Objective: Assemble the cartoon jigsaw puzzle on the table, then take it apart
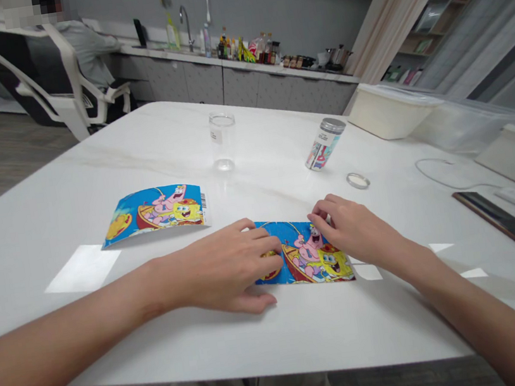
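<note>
On the bench (pixel 187 343), a cartoon sheet (pixel 312 255) lies flat, close to the near edge. The two hands are apart from each other: the left hand (pixel 229 264), loosely spread, rests over the sheet's nine o'clock end, and the right hand (pixel 355 227) has bent fingertips at its one o'clock corner (I cannot tell whether they pinch it). From that sheet, a second sheet (pixel 164 209), curved and bearing the same boat picture, lies at ten o'clock, a clear jar (pixel 223 143) stands at eleven, a printed jar (pixel 325 145) towards one, a ring (pixel 358 180) between one and two, and a phone (pixel 505 222) at three.
</note>
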`<state>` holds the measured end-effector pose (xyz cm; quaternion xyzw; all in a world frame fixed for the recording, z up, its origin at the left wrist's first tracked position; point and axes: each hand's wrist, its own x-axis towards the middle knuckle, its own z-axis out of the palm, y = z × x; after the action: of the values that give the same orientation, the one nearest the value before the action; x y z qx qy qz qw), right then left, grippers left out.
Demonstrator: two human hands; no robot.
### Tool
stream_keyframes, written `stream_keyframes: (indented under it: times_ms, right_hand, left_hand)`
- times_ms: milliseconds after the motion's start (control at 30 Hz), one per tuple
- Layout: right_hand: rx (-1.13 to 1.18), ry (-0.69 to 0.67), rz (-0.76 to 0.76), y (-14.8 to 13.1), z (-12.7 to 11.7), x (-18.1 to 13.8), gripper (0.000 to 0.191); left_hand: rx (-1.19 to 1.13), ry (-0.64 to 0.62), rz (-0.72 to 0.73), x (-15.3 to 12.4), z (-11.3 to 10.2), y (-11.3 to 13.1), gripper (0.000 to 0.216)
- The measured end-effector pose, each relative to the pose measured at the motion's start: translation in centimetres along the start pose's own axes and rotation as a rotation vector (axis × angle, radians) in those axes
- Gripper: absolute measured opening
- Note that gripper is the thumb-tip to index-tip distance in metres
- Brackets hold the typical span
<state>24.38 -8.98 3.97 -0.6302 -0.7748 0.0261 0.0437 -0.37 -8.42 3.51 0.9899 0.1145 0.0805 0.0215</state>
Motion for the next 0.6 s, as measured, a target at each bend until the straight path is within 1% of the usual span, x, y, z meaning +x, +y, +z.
stream_keyframes:
  times_ms: [167,367,467,533,600]
  right_hand:
    - [0.112,0.001,-0.095,-0.4,0.0,-0.1,0.03]
    - [0.149,0.015,-0.204,-0.8,0.2,-0.3,0.024]
    - [0.163,0.035,-0.35,-0.7,0.3,-0.4,0.02]
    - [0.184,0.015,-0.48,-0.6,0.3,-0.6,0.02]
    - [0.201,-0.029,-0.572,-0.7,0.2,-0.7,0.025]
  left_hand:
    - [0.021,0.049,-0.006,0.0,0.5,-0.1,0.022]
    - [-0.066,0.039,0.012,-0.2,1.4,-0.4,0.045]
    - [-0.106,0.043,0.019,-0.4,1.8,-0.6,0.048]
    - [-0.12,0.052,0.018,-0.4,1.9,-0.7,0.049]
    - [-0.118,0.042,0.021,-0.3,1.8,-0.8,0.049]
